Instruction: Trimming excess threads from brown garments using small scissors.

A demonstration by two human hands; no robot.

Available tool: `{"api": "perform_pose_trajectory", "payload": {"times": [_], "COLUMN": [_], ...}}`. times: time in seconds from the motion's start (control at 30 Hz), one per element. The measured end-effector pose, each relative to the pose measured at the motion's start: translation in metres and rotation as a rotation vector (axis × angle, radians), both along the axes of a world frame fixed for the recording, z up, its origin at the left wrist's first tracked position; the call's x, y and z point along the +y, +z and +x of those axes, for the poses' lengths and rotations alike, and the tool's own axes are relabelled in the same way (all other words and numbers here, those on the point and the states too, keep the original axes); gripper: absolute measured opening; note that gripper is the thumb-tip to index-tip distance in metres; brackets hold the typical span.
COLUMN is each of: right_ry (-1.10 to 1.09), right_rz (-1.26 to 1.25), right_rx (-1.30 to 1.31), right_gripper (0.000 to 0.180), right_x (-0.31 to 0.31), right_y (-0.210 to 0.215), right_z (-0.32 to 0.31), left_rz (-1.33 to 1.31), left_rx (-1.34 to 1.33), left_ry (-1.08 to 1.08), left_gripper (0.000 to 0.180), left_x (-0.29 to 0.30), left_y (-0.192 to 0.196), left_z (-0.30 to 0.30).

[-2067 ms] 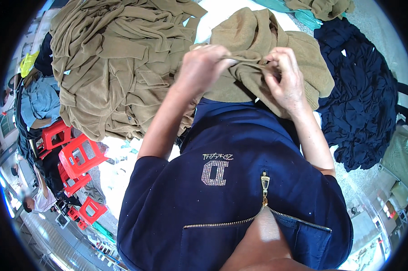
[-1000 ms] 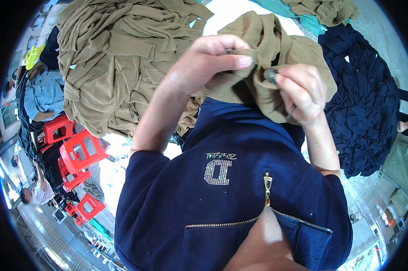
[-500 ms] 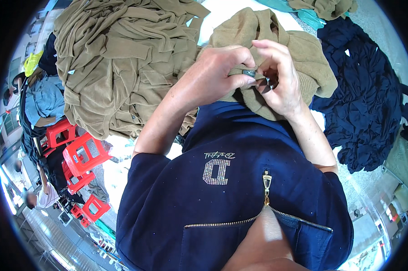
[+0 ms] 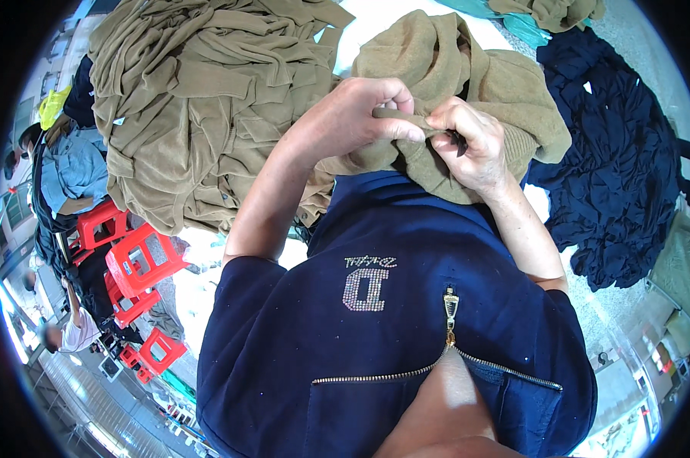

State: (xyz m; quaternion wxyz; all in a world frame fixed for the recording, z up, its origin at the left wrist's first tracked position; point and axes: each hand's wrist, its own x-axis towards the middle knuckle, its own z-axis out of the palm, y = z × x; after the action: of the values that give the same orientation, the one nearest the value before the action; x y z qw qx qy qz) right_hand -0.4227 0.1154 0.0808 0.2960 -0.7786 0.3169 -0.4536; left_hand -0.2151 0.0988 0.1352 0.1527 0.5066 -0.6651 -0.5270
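White bench (image 4: 375, 23) runs under the garments, only small bare patches showing at its far edge and between the heaps; straight lines bend with the lens. Large heap of tan knit garments (image 4: 200, 107) covers the bench's left part, spilling over its near-left edge. Dark navy heap (image 4: 620, 160) lies at the right edge, well apart from the tan one. A few more tan and teal pieces (image 4: 528, 15) sit at the far right corner. Between the heaps, at the near edge, lies the tan knit garment (image 4: 467, 84) in work, bunched up against the person's navy zip top (image 4: 391, 336), which carries a glittering letter patch on the chest and a metal zip pull. Left hand (image 4: 360, 114) is clenched on a fold of this garment, fingers (image 4: 394, 126) curled over the cloth. Right hand (image 4: 471, 145) pinches the same fold just beside the left, the hands touching; a small dark thing (image 4: 458, 141) shows between its fingers, too small to identify. Room: pale floor off the bench's left side, red plastic stools (image 4: 135, 259) stacked and scattered there, other people (image 4: 62, 168) seated near them, one in a light blue top. A yellow-green scrap lies at the upper left. Boxes or crates at lower right, blurred. No readable labels or packages on the bench.
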Motion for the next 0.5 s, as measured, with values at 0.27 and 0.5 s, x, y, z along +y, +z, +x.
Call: {"api": "perform_pose_trajectory", "payload": {"times": [0.27, 0.5], "right_ry": [-0.035, -0.100], "right_rz": [-0.154, -0.086], "right_rx": [0.022, -0.093], "right_gripper": [0.020, 0.018], "right_x": [-0.003, -0.005], "right_y": [-0.007, -0.015], "right_z": [0.000, -0.003], "left_rz": [-0.404, -0.825], "left_rx": [0.010, -0.023], "left_ry": [0.033, -0.017], "left_gripper": [0.034, 0.033], "left_x": [0.010, 0.011], "left_y": [-0.024, -0.042], "left_z": [-0.006, -0.011]}}
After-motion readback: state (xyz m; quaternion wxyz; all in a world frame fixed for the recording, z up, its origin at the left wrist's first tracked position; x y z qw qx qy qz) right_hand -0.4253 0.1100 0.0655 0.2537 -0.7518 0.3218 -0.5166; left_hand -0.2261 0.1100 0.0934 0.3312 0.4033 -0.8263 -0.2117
